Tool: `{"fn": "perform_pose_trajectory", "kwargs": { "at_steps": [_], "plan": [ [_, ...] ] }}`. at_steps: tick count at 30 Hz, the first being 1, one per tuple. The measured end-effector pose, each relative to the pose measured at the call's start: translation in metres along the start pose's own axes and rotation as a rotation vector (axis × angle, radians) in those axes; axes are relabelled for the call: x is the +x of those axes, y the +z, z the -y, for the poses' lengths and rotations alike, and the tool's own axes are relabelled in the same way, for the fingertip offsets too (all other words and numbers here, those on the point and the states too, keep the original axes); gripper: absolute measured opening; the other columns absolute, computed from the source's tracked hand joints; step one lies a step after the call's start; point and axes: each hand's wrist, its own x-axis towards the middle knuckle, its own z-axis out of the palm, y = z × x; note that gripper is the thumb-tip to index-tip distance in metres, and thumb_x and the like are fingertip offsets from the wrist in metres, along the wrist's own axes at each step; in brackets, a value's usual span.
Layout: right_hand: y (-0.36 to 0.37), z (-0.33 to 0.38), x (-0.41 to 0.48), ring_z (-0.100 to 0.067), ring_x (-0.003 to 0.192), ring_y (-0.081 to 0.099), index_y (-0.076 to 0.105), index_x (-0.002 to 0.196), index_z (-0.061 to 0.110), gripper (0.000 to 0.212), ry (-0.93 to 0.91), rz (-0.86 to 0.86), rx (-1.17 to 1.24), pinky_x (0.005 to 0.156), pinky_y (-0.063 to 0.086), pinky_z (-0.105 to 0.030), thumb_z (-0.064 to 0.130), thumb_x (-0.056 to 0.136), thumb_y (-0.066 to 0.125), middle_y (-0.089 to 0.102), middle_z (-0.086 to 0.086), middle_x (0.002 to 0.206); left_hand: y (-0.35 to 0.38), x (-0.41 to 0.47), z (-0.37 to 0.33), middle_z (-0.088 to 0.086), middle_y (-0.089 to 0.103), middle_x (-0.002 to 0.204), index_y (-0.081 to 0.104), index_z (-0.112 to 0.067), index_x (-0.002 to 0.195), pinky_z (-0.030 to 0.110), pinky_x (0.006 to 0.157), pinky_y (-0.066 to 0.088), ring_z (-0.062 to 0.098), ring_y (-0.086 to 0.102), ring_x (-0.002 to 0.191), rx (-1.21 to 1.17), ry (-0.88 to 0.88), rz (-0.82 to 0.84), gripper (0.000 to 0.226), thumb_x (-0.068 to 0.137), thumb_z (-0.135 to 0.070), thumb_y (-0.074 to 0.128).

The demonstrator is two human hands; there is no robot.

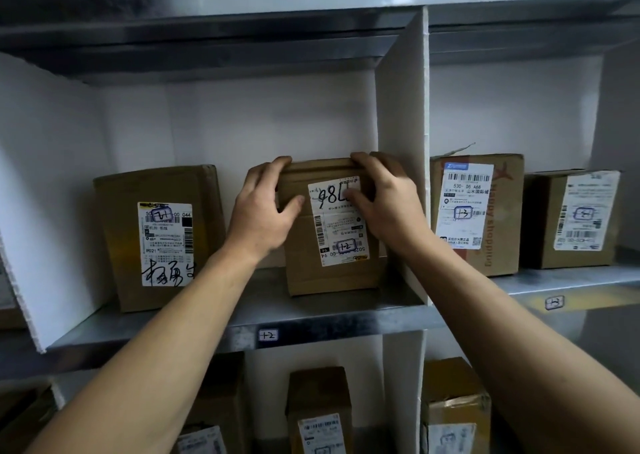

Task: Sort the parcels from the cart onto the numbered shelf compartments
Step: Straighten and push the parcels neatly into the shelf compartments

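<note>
Your left hand (263, 207) and right hand (388, 204) each grip a top corner of the parcel (332, 280) handwritten "98", above shelf tag (268, 334) "+2".

Dim, shadowed shelving — soft blur, edges bowed by wide-angle.

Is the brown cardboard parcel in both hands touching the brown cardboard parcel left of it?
Apart. The head view shows bare grey metal shelf between the held parcel and the left parcel.
</note>
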Motion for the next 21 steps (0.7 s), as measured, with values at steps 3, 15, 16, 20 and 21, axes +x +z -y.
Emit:
{"fn": "perform_pose_trajectory", "kwargs": {
  "at_steps": [3,15,16,20,21],
  "plan": [
    [0.000,0.003,-0.004,-0.031,0.136,0.044,0.047,0.147,0.023,0.058,0.016,0.019,0.010,0.111,0.037,-0.033,0.023,0.093,0.069,0.039,-0.011,0.153,-0.001,-0.001,-0.004,0.009,0.047,0.138,0.043,-0.019,0.143,0.021,0.097,0.034,0.014,0.046,0.119,0.023,-0.012,0.004,0.059,0.089,-0.025,0.068],
    [-0.020,0.015,-0.043,-0.035,0.132,0.045,0.051,0.141,0.013,0.050,-0.197,-0.026,-0.084,0.104,0.046,-0.048,0.026,0.095,0.065,0.045,-0.017,0.147,-0.016,-0.039,-0.030,0.005,0.047,0.138,0.044,-0.018,0.142,0.026,0.097,0.036,0.018,0.045,0.126,0.117,-0.019,-0.074,0.054,0.092,-0.027,0.063],
    [-0.023,0.015,-0.049,-0.035,0.130,0.048,0.053,0.139,0.012,0.049,-0.218,-0.032,-0.090,0.102,0.048,-0.047,0.026,0.095,0.065,0.048,-0.017,0.144,-0.018,-0.045,-0.033,0.005,0.047,0.137,0.045,-0.018,0.141,0.026,0.096,0.037,0.018,0.045,0.126,0.131,-0.009,-0.067,0.053,0.092,-0.028,0.063],
    [-0.041,0.015,-0.074,-0.035,0.120,0.055,0.056,0.136,0.010,0.045,-0.271,-0.053,-0.155,0.090,0.053,-0.046,0.027,0.094,0.063,0.055,-0.017,0.135,-0.023,-0.066,-0.045,0.005,0.049,0.136,0.047,-0.019,0.140,0.032,0.099,0.038,0.021,0.044,0.127,0.188,0.011,-0.013,0.052,0.092,-0.031,0.062],
    [-0.047,0.014,-0.080,-0.035,0.117,0.056,0.056,0.135,0.010,0.045,-0.276,-0.053,-0.182,0.089,0.053,-0.046,0.028,0.094,0.063,0.056,-0.017,0.134,-0.023,-0.071,-0.049,0.004,0.049,0.136,0.047,-0.020,0.139,0.035,0.100,0.039,0.021,0.044,0.126,0.203,0.020,0.003,0.051,0.092,-0.032,0.062]
  ]
}}
